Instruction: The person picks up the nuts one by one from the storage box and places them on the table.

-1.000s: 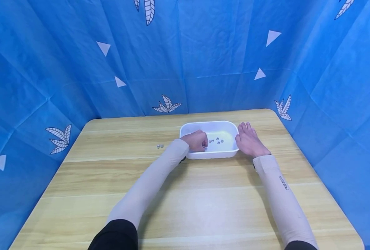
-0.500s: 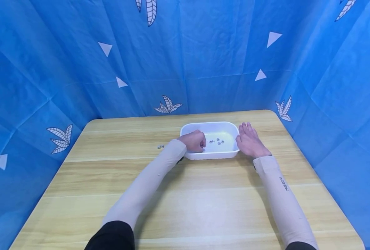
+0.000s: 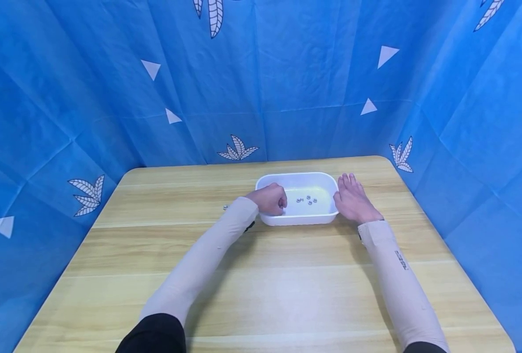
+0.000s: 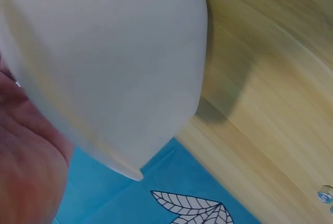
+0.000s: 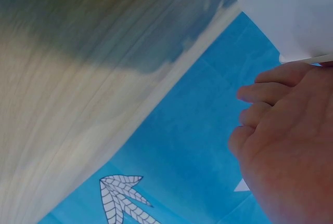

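Note:
My left hand (image 3: pixel 270 198) is over the left end of a white plastic tray (image 3: pixel 298 220), its fingers curled together. A tiny pale glint shows between these fingers in the left wrist view, where part of the left hand (image 4: pixel 31 161) sits behind the tray wall (image 4: pixel 119 63); it looks like a small metal nut, mostly hidden. Several small silvery nuts (image 3: pixel 310 202) lie loose on the tray floor. With straight fingers, my right hand (image 3: pixel 355 201) rests against the tray's right end, thumb at the rim. In the right wrist view, the right hand (image 5: pixel 291 130) touches the rim from below.
Left of the tray a silvery nut (image 3: pixel 225 208) lies on the wooden table (image 3: pixel 163 245); a second is partly visible beside the nut (image 4: pixel 325 195) in the left wrist view. A blue curtain (image 3: pixel 261 98) with leaf prints stands behind the table and along both sides.
My left hand has shifted slightly left toward the tray's left rim, its sleeve now covering one of the nuts outside. The right hand stays at the right end.

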`<state>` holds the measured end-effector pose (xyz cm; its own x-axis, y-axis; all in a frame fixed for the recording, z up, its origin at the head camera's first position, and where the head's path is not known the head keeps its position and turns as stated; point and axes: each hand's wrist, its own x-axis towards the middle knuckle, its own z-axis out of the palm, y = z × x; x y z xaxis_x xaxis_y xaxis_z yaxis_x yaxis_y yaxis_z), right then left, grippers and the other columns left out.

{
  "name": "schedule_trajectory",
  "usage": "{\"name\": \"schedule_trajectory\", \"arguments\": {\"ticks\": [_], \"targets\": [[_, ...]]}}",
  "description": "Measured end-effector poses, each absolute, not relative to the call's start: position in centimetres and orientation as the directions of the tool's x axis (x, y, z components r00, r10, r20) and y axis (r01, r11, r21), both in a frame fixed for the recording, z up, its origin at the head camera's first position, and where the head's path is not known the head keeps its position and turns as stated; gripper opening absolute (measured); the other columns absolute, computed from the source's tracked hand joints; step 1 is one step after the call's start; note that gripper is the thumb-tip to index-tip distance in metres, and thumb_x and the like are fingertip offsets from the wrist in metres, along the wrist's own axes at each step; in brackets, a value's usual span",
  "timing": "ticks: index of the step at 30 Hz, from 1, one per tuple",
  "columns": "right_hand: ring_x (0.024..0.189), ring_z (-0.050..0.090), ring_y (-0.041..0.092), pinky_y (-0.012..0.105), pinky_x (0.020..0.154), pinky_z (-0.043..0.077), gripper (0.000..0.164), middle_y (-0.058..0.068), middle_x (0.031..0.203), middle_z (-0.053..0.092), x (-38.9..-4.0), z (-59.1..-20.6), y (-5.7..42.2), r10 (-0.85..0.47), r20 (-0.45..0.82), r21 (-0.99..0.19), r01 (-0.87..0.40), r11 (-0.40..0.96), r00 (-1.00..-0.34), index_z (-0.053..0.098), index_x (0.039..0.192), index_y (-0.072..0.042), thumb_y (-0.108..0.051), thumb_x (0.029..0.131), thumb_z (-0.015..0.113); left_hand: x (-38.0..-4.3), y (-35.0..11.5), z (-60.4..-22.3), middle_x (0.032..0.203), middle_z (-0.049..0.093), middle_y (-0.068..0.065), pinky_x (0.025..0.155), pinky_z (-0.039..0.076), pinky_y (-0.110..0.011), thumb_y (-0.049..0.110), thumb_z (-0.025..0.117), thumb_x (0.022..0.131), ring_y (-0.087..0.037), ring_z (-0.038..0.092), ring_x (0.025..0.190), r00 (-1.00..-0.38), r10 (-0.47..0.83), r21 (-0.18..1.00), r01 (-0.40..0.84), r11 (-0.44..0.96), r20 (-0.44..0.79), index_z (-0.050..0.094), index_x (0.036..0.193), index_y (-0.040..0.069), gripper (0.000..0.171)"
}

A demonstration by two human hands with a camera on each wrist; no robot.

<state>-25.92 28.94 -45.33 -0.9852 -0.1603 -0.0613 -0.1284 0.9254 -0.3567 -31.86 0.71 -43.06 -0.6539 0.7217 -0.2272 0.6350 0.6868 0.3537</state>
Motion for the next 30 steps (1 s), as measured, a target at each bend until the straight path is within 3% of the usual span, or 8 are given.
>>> {"name": "schedule_trajectory", "arguments": {"ticks": [15, 30], "targets": [[0.159, -0.005, 0.050, 0.061, 0.130, -0.001, 0.064, 0.032, 0.170, 0.000, -26.0, -45.4, 28.9, -0.162, -0.055, -0.354, -0.133, 0.926, -0.985, 0.009, 0.159, 0.013, -0.026, 0.109, 0.020, -31.5, -0.9, -42.4, 0.110, 0.075, -0.007, 0.097, 0.057, -0.032, 0.013, 0.078, 0.089, -0.018, 0.063, 0.104, -0.713, 0.660, 0.395, 0.550, 0.736, -0.238, 0.079, 0.113, 0.007, 0.025], [0.159, -0.007, 0.050, 0.061, 0.130, -0.002, 0.065, 0.032, 0.170, -0.002, -26.0, -45.4, 29.0, -0.165, -0.059, -0.362, -0.133, 0.923, -0.984, 0.008, 0.159, 0.013, -0.026, 0.109, 0.019, -31.5, -2.4, -42.3, 0.105, 0.076, -0.006, 0.093, 0.058, -0.029, 0.008, 0.076, 0.088, -0.018, 0.065, 0.098, -0.713, 0.672, 0.449, 0.544, 0.709, -0.198, 0.079, 0.110, 0.005, 0.023]]}}
